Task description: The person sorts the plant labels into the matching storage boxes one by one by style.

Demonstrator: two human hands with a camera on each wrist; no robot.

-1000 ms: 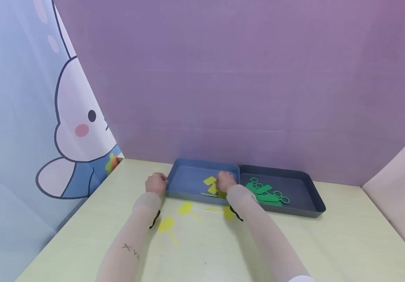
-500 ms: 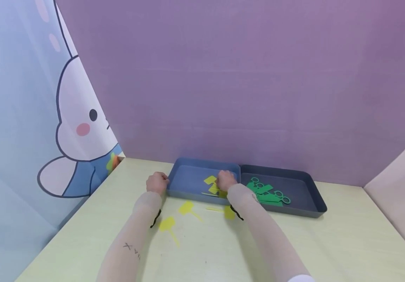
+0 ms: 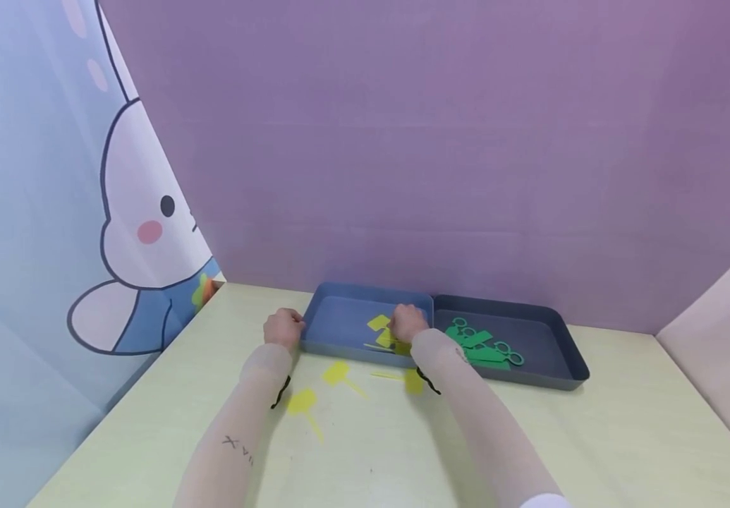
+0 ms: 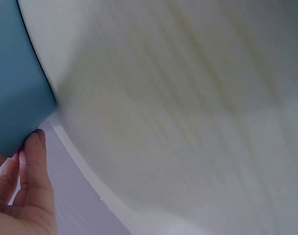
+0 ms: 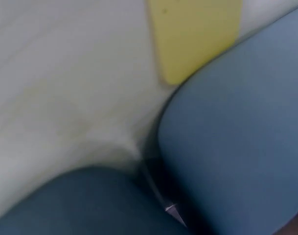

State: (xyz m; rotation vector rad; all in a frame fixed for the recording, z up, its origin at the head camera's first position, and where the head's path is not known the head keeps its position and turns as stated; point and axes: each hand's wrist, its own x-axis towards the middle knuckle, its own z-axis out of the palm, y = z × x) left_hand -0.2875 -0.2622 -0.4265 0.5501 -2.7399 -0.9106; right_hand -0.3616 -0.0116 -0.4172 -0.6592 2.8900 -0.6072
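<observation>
At the left end of the blue tray (image 3: pixel 339 317) is my left hand (image 3: pixel 283 329). In the left wrist view its curled fingers (image 4: pixel 37 171) grip the tray's corner (image 4: pixel 21 107). My right hand (image 3: pixel 408 323) is inside the same tray, fingers curled down beside flat yellow pieces (image 3: pixel 377 323). Its fingertips are hidden in the head view, and the right wrist view shows mainly the tray walls, so I cannot tell whether it holds a piece. Several yellow pieces with squarish heads and thin handles, such as this yellow paddle-shaped piece (image 3: pixel 336 372), lie on the table before the tray.
A dark grey tray (image 3: pixel 542 346) stands against the blue tray's right side. Flat green pieces (image 3: pixel 482 346), some with ring ends, are heaped in its left part. A purple cloth (image 3: pixel 434 141) hangs behind the pale table (image 3: pixel 365 451), with a printed curtain (image 3: pixel 34 247) at the left.
</observation>
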